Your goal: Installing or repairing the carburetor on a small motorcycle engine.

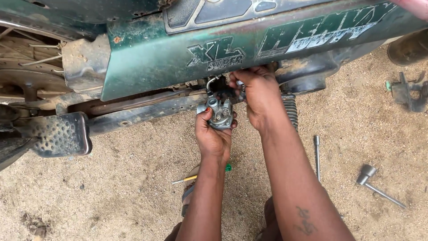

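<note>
At the far left a spoked wheel and a studded black footrest sit beside the green side panel of a moped standing on sandy ground. Under the panel's lower edge, the left hand cups a small grey metal carburettor from below, fingers wrapped round its body. A yellow-shafted screwdriver with a green handle lies on the sand, partly hidden behind the left forearm. The right hand reaches up behind the carburettor, fingers curled into the shadowed frame; what they pinch is hard to make out. Just beside that wrist is a coil spring. Further right lie a socket wrench, a T-shaped tool and a dark metal bracket.
</note>
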